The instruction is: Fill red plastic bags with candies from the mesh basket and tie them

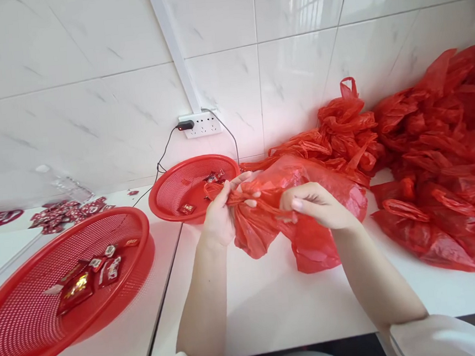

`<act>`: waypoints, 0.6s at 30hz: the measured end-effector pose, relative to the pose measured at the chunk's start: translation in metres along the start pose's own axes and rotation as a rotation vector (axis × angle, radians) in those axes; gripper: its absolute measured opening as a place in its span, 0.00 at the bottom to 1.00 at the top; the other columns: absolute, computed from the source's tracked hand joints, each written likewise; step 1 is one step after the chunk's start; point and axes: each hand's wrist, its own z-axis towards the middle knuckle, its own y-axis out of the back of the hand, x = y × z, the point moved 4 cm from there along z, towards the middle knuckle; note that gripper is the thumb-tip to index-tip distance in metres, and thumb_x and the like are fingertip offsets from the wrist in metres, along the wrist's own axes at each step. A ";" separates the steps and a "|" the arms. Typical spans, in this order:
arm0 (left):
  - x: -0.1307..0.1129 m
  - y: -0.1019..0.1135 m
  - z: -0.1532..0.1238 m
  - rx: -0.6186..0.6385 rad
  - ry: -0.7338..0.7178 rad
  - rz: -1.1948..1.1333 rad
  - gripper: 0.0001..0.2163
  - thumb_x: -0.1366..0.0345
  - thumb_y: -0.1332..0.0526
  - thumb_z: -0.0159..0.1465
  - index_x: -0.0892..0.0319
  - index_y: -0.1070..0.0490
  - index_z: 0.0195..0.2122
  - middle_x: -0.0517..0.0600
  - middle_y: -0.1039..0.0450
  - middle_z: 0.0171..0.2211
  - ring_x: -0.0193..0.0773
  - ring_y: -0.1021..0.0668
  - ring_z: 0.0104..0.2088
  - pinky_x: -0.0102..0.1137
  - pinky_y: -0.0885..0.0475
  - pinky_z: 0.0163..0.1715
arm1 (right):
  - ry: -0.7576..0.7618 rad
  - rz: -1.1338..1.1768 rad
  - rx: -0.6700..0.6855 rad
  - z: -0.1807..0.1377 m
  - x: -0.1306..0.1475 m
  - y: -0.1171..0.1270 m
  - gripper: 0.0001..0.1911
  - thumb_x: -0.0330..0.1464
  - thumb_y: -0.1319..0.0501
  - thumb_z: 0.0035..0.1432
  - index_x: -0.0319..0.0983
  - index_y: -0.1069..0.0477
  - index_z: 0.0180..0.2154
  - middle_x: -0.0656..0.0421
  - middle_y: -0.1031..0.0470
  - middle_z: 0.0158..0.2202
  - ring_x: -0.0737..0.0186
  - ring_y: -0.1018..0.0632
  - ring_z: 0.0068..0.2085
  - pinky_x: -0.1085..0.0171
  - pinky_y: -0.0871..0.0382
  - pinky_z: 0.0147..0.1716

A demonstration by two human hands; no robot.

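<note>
A thin red plastic bag (262, 225) hangs bunched between my two hands above the white table, its fuller part spreading to the right. My left hand (223, 215) is closed round the gathered neck of the bag. On the right side, my right hand (317, 204) pinches a strip of the same bag between thumb and fingers. What lies inside the bag cannot be made out. Just behind my left hand stands a small red basket (168, 192) with a few wrapped pieces in it.
A large red basket (142, 225) with several red packets (76, 292) stands at the left. Small wrapped pieces (64, 214) and a clear bottle (69, 184) lie behind it. Filled red bags (449, 181) crowd the right. A cable runs from a wall socket strip (206, 126).
</note>
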 end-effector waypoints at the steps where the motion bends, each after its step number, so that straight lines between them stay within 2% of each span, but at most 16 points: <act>1: -0.001 -0.001 -0.002 -0.002 -0.030 0.072 0.20 0.60 0.57 0.73 0.64 0.30 0.52 0.53 0.23 0.27 0.32 0.21 0.22 0.23 0.28 0.25 | 0.020 -0.071 -0.122 0.002 0.001 0.003 0.16 0.39 0.44 0.66 0.38 0.30 0.28 0.59 0.30 0.26 0.64 0.29 0.29 0.63 0.32 0.33; 3: -0.001 -0.004 -0.007 0.027 -0.047 0.196 0.20 0.56 0.53 0.71 0.63 0.32 0.55 0.52 0.24 0.24 0.35 0.22 0.21 0.25 0.28 0.23 | 0.064 -0.201 -0.295 0.003 0.004 0.005 0.08 0.38 0.41 0.64 0.40 0.28 0.38 0.56 0.26 0.38 0.59 0.25 0.41 0.59 0.31 0.45; 4: 0.001 -0.006 -0.009 0.055 -0.032 0.245 0.21 0.54 0.52 0.70 0.62 0.34 0.57 0.51 0.24 0.23 0.36 0.22 0.20 0.26 0.28 0.23 | 0.071 -0.245 -0.301 0.005 0.004 0.003 0.10 0.37 0.39 0.62 0.41 0.29 0.45 0.54 0.26 0.46 0.56 0.26 0.49 0.56 0.34 0.52; 6: 0.005 -0.009 -0.013 0.110 0.016 0.323 0.24 0.51 0.49 0.69 0.60 0.37 0.59 0.49 0.24 0.22 0.37 0.22 0.19 0.28 0.28 0.22 | 0.040 -0.231 -0.169 0.007 -0.001 -0.005 0.24 0.34 0.37 0.59 0.45 0.36 0.57 0.53 0.31 0.56 0.54 0.31 0.59 0.51 0.40 0.59; 7: 0.007 -0.011 -0.015 0.127 0.036 0.357 0.24 0.50 0.49 0.68 0.59 0.38 0.60 0.49 0.24 0.23 0.38 0.22 0.18 0.28 0.28 0.21 | 0.007 -0.176 -0.080 0.008 -0.005 -0.010 0.29 0.33 0.37 0.59 0.45 0.41 0.61 0.53 0.30 0.55 0.54 0.30 0.58 0.50 0.40 0.60; 9: 0.008 -0.012 -0.017 0.146 0.057 0.426 0.25 0.49 0.48 0.68 0.58 0.38 0.60 0.49 0.24 0.24 0.38 0.23 0.18 0.28 0.29 0.20 | -0.053 -0.044 0.041 0.007 -0.012 -0.016 0.31 0.30 0.40 0.61 0.46 0.46 0.64 0.56 0.25 0.45 0.57 0.24 0.50 0.51 0.34 0.55; 10: 0.008 -0.012 -0.017 0.148 0.060 0.463 0.24 0.48 0.48 0.67 0.58 0.37 0.59 0.49 0.24 0.24 0.37 0.23 0.17 0.28 0.30 0.19 | -0.070 0.000 0.068 0.007 -0.014 -0.017 0.32 0.29 0.41 0.62 0.45 0.48 0.65 0.58 0.25 0.40 0.59 0.23 0.46 0.52 0.32 0.53; 12: 0.006 -0.010 -0.018 0.111 0.038 0.551 0.23 0.48 0.47 0.67 0.58 0.34 0.55 0.48 0.24 0.24 0.36 0.23 0.17 0.29 0.29 0.20 | -0.081 0.007 0.087 0.006 -0.015 -0.018 0.33 0.29 0.42 0.62 0.45 0.49 0.65 0.60 0.26 0.36 0.61 0.23 0.42 0.53 0.30 0.51; 15: -0.003 -0.005 -0.018 -0.053 -0.146 0.705 0.20 0.48 0.45 0.66 0.59 0.29 0.49 0.49 0.23 0.26 0.36 0.22 0.22 0.30 0.27 0.26 | -0.077 -0.075 0.088 0.006 -0.013 -0.018 0.34 0.28 0.42 0.61 0.46 0.48 0.66 0.59 0.27 0.37 0.61 0.24 0.42 0.54 0.30 0.50; 18: -0.012 -0.007 -0.021 -0.169 -0.385 0.864 0.18 0.51 0.45 0.67 0.59 0.26 0.46 0.51 0.21 0.31 0.40 0.19 0.35 0.33 0.26 0.39 | -0.100 -0.142 0.068 0.006 -0.013 -0.016 0.36 0.27 0.41 0.60 0.48 0.50 0.67 0.61 0.29 0.35 0.63 0.26 0.39 0.56 0.29 0.47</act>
